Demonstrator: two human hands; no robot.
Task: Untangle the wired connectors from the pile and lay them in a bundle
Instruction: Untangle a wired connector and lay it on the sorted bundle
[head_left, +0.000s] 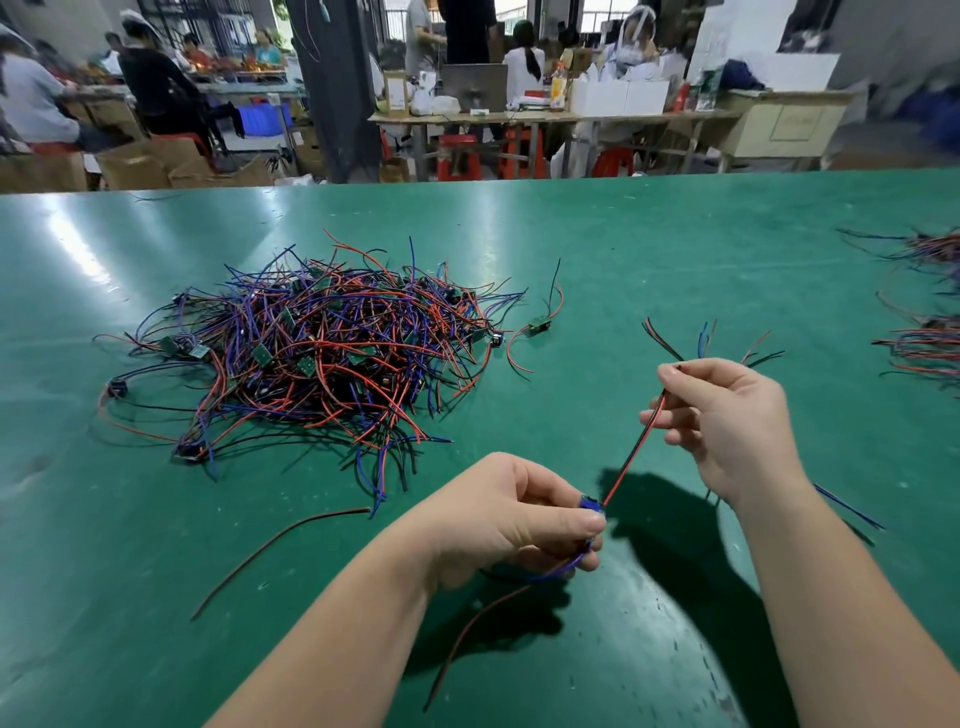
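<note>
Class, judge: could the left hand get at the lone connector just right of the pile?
Probably yes: only bare table separates the left hand from the lone connector, though it first must release the blue connector it pinches.

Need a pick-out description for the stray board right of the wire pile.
On the green table, find the tangled pile of red, blue and black wires. Just off its right edge lies one small green board trailing a curled red wire and a black one. Unlike the pile's boards, it lies alone, with nothing crossing it.
</note>
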